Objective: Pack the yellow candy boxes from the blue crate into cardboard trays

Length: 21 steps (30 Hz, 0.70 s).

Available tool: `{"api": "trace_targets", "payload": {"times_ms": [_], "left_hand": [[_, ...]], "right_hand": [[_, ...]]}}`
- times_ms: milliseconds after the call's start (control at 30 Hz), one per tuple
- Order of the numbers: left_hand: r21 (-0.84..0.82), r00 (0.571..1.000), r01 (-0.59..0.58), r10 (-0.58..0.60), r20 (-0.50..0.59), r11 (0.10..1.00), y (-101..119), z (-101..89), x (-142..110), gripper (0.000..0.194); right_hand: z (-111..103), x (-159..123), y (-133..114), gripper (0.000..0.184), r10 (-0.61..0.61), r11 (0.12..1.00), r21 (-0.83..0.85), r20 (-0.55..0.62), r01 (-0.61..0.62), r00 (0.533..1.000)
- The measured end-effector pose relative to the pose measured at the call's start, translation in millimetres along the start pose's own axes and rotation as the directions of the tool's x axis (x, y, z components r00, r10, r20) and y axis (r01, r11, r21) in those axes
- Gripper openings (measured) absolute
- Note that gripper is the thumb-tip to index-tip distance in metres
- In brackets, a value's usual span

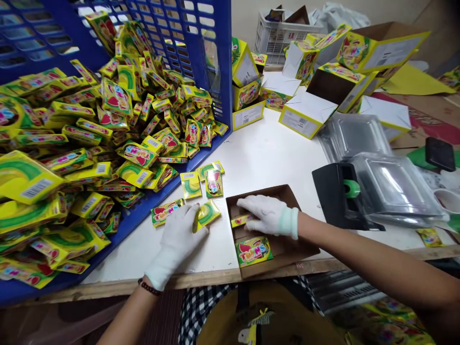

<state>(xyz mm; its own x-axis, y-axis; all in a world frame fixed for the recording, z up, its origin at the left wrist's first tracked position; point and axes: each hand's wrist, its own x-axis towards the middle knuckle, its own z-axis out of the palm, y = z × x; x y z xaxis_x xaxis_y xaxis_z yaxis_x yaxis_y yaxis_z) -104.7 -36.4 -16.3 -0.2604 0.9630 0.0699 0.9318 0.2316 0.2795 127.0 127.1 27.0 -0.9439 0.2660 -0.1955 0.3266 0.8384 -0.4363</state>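
Note:
My left hand [178, 237], in a white glove, rests on the white table [266, 153] with its fingers closed on a yellow candy packet [206, 213]. My right hand [268, 214], also gloved, lies inside a shallow brown cardboard box [283, 251] and presses a small yellow packet [240, 220] against the box floor. A second packet with red lettering [253, 250] lies flat in the box nearer to me. Loose packets [201, 183] sit on the table just beyond my left hand.
A tipped blue plastic crate [212, 57] spills a large heap of yellow packets [82, 143] over the left side. Printed yellow cartons [307, 112] stand at the back. Clear plastic trays [391, 184] and a black tape dispenser [336, 194] sit to the right.

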Motion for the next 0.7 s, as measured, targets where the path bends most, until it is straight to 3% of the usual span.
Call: {"api": "trace_targets", "payload": {"times_ms": [67,133,200,333,433,533,700], "left_hand": [[-0.250,0.985,0.117,-0.144,-0.095,0.961,7.6,4.3,-9.5,0.056],[-0.502,0.947,0.200,-0.297,-0.122,0.842,19.9,4.2,-14.5,0.059],[-0.676,0.915,0.244,-0.396,-0.077,0.695,36.2,-2.0,-15.2,0.062],[-0.839,0.917,0.256,-0.397,0.052,0.481,66.9,-22.1,-9.4,0.069],[-0.887,0.949,0.189,-0.310,0.055,0.421,79.6,-30.8,-2.4,0.057],[-0.915,0.955,0.188,-0.285,0.085,0.358,88.1,-34.8,4.7,0.048],[-0.862,0.941,0.262,-0.315,0.127,0.434,100.7,-41.1,11.1,0.046]], "right_hand": [[13.1,-10.2,3.5,0.073,0.095,0.995,-0.014,0.007,-0.095,0.995],[22.9,-14.5,7.9,0.062,0.101,0.993,-0.063,0.031,-0.099,0.994],[27.5,-14.6,11.7,0.048,0.060,0.990,-0.133,0.022,-0.056,0.998],[25.7,-19.8,15.5,0.045,-0.108,0.978,-0.171,0.069,0.119,0.992],[22.1,-28.4,17.0,0.042,-0.166,0.984,-0.040,0.124,0.172,0.978],[20.8,-27.0,17.1,0.042,-0.030,1.000,-0.004,0.120,0.031,0.992],[28.9,-10.3,11.4,0.035,0.101,0.993,-0.071,0.126,-0.092,0.987]]}}
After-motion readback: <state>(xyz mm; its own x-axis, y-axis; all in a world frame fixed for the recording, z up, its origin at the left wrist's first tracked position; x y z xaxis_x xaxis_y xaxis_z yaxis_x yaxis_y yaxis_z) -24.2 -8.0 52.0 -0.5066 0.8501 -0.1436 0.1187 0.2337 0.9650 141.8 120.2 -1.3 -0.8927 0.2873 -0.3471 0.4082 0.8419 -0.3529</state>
